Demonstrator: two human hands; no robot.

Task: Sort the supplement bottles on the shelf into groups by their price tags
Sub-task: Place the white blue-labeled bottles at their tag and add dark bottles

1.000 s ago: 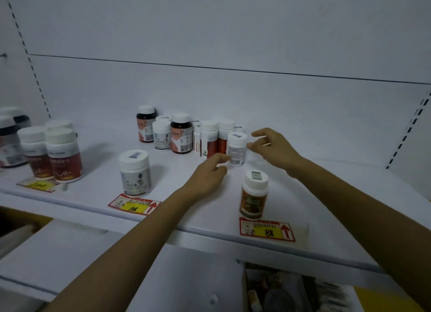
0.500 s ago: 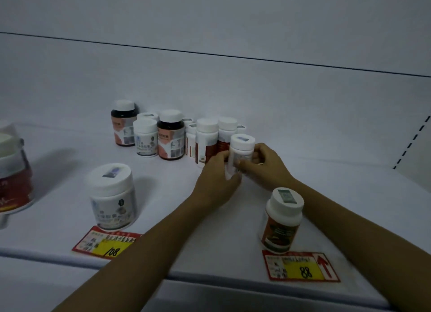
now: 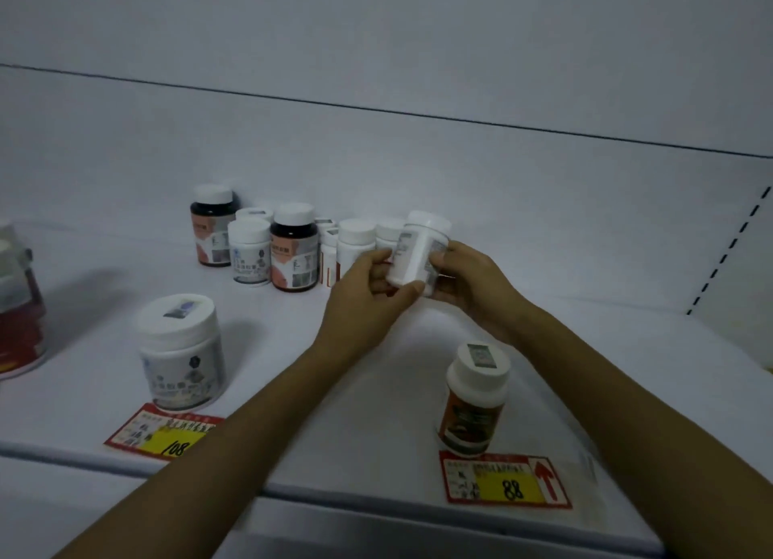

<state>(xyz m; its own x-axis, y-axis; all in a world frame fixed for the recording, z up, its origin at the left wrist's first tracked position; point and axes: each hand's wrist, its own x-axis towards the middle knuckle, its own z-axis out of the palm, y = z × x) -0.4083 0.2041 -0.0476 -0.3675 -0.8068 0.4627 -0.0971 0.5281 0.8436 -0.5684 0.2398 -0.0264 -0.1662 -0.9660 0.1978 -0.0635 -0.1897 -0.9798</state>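
Observation:
A small white bottle (image 3: 414, 251) is lifted off the shelf and tilted, its cap leaning away to the right. My left hand (image 3: 368, 299) grips its lower part and my right hand (image 3: 472, 284) grips its right side. Behind it stands a cluster of several bottles (image 3: 288, 245), dark and white, near the back wall. A wide white jar (image 3: 180, 351) stands behind the red-and-yellow 108 price tag (image 3: 161, 431). An orange-labelled bottle (image 3: 472, 399) stands behind the 88 price tag (image 3: 504, 479).
The white shelf (image 3: 376, 412) ends in a front edge just below the price tags. A red-labelled jar (image 3: 16, 303) is cut off at the left border. The back wall rises close behind the cluster. A perforated upright (image 3: 732, 249) runs along the right.
Both hands closed on the small white bottle, raised it off the shelf and tipped it. The camera moved closer to the shelf.

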